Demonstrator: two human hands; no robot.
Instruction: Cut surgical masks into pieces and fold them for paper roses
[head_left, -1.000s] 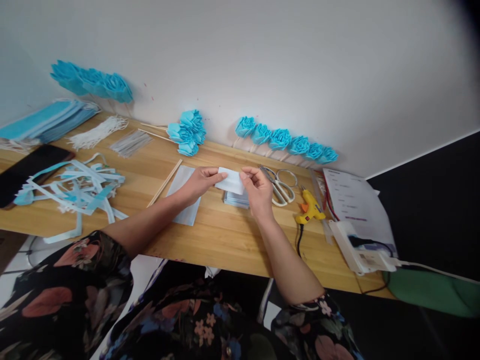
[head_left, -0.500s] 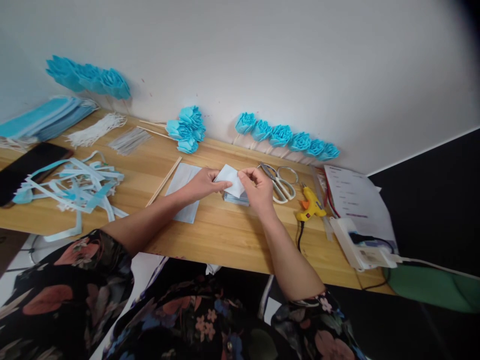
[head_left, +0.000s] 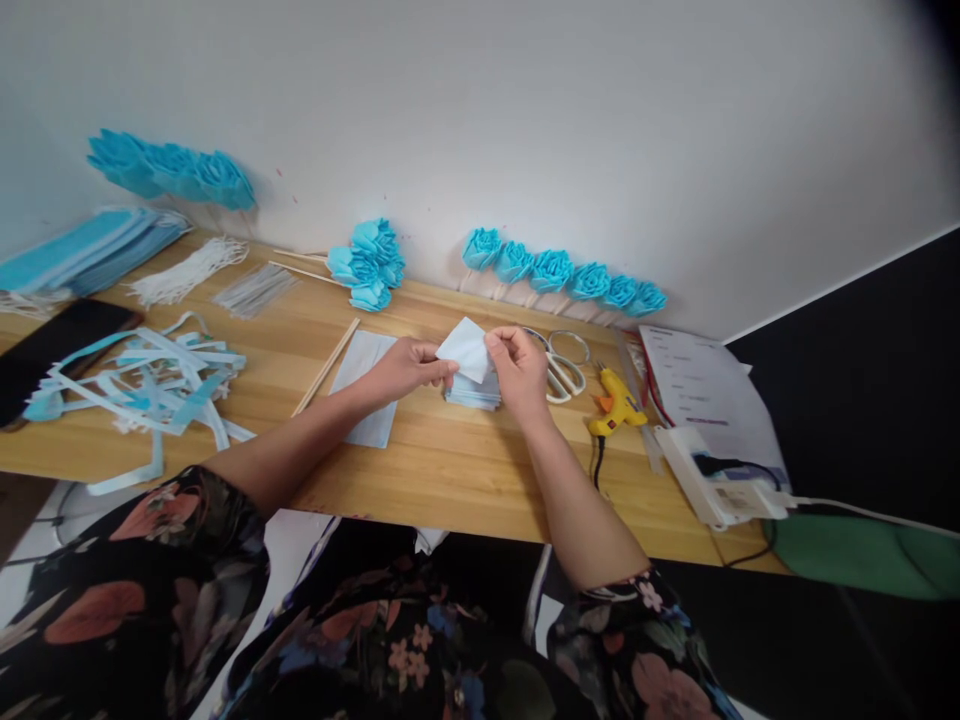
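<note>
A pale blue-white square of mask fabric (head_left: 464,347) is held up between my two hands, tilted like a diamond. My left hand (head_left: 411,370) pinches its lower left edge between thumb and fingers. On the other side my right hand (head_left: 523,370) grips the right corner with thumb and forefinger. Just below the square lies a small stack of cut fabric pieces (head_left: 472,396) on the wooden table (head_left: 450,480). Partly under my left wrist is a flat pale blue mask sheet (head_left: 375,425). Scissors (head_left: 564,380) lie right beside my right hand, which hides part of them.
Blue fabric flowers (head_left: 553,270) on sticks lean along the wall. A yellow glue gun (head_left: 619,402) and a white power strip (head_left: 694,490) are at right. Cut strips (head_left: 180,375), a phone (head_left: 45,350), wooden sticks (head_left: 326,367), wires (head_left: 255,290) and stacked masks (head_left: 112,240) occupy the left.
Both hands keep hold of the fabric square, which has shifted and turned slightly, showing more of the stack beneath. The camera view has moved a little.
</note>
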